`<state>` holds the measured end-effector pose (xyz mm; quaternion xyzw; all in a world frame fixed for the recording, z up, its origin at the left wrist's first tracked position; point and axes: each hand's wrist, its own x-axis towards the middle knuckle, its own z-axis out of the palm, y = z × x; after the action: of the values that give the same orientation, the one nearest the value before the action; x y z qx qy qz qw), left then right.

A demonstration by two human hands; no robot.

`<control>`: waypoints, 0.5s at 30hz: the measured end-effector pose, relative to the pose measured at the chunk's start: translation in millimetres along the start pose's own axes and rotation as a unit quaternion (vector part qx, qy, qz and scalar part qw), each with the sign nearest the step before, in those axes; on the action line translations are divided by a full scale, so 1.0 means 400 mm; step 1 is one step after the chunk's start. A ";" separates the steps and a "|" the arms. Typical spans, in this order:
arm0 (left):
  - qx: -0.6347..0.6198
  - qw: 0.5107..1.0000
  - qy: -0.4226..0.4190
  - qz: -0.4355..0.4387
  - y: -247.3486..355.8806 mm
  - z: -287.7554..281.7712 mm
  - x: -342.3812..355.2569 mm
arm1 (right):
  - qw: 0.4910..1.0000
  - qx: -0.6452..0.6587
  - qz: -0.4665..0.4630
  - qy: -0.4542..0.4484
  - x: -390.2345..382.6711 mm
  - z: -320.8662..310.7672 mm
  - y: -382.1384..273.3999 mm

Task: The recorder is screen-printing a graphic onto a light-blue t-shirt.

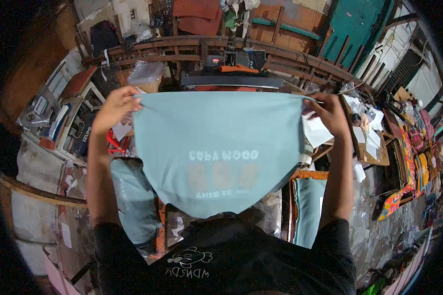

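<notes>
I hold a pale blue-green shirt (216, 147) stretched out in front of me, its printed side facing away so the design shows through faintly in reverse. My left hand (117, 105) pinches its upper left corner and my right hand (330, 114) pinches its upper right corner. The cloth hangs down to my chest. Behind its top edge stands a heat press (226, 78) with a dark flat plate and an orange pad on top.
More folded blue-green shirts lie at lower left (133, 196) and lower right (307, 206). A wooden board with white paper sheets (366, 137) is at the right. Cluttered shelves (64, 118) stand at the left, and a wooden railing (182, 46) runs behind the press.
</notes>
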<state>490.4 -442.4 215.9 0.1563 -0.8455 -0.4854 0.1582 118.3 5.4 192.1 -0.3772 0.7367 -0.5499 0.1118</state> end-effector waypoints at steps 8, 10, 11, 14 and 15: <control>-0.080 0.993 0.073 0.044 -0.247 0.008 0.390 | 0.972 -0.205 -0.110 0.030 0.397 0.030 0.206; -0.087 0.985 0.105 0.104 -0.242 0.018 0.364 | 0.988 -0.090 -0.121 0.044 0.373 0.065 0.193; -0.092 0.972 0.139 0.168 -0.244 0.031 0.334 | 0.989 0.025 -0.134 0.062 0.349 0.087 0.198; 0.024 0.977 0.166 0.132 -0.326 0.163 0.275 | 0.964 -0.096 -0.208 0.134 0.235 0.088 0.359; -0.015 0.975 0.164 0.152 -0.396 0.204 0.247 | 0.970 -0.107 -0.181 0.123 0.200 0.136 0.396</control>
<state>384.7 -496.9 50.2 0.1011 -0.8145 -0.4361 0.3690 26.1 -70.9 50.3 -0.4436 0.7188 -0.5211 -0.1220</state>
